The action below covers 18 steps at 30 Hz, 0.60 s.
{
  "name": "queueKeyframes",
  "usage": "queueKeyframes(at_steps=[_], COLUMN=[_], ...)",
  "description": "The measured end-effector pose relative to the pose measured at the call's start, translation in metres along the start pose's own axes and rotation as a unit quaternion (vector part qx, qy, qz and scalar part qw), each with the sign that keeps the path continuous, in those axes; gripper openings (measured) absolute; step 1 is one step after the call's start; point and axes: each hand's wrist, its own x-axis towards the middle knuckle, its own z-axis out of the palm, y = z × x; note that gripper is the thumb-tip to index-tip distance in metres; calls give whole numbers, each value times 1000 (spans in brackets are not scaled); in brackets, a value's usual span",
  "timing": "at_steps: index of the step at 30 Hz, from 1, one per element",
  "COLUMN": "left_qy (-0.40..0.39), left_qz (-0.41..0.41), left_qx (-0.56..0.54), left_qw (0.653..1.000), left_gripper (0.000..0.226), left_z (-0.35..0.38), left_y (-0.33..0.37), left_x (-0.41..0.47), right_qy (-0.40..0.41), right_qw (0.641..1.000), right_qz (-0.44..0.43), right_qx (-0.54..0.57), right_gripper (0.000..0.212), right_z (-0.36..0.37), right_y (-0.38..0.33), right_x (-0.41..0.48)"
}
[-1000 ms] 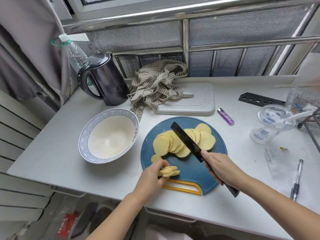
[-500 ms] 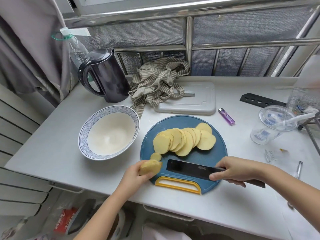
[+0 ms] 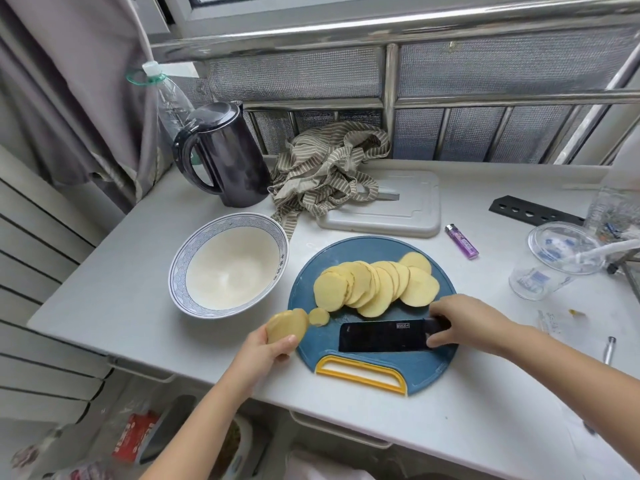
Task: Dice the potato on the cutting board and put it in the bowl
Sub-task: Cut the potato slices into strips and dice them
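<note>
Lower centre: left hand (image 3: 266,351) grips potato end (image 3: 286,326) at board (image 3: 367,375) edge; right hand (image 3: 467,323) holds knife (image 3: 381,337) flat below slices (image 3: 375,287); bowl (image 3: 180,268) left.

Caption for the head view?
Left hand holds potato end; right hand holds knife flat on cutting board beside slices.

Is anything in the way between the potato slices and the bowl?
No, nothing visible. The potato slices lie on the cutting board, and the bowl sits right beside it to the left, with only bare counter between.
</note>
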Motion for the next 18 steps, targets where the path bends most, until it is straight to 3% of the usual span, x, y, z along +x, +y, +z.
queueKeyframes(at_steps=[6, 12, 15, 18], left_qy=[-2, 8, 7, 19], left_qz=[-34, -39, -39, -49], left_qx=[-77, -97, -79, -78], left_qw=[996, 994, 996, 996], left_gripper=[23, 22, 35, 48], left_z=[-4, -12, -15, -17], left_y=[-2, -3, -1, 0], left_x=[0, 3, 1, -1], right_qy=[37, 93, 88, 44], right_qw=[992, 986, 974, 969], right_qz=[-10, -135, -203, -200], right_qx=[-121, -21, -53, -135], right_gripper=[36, 13, 14, 24], right_z=[-11, -42, -34, -22], right_y=[-19, -77, -126, -165], right_x=[-2, 16, 38, 65])
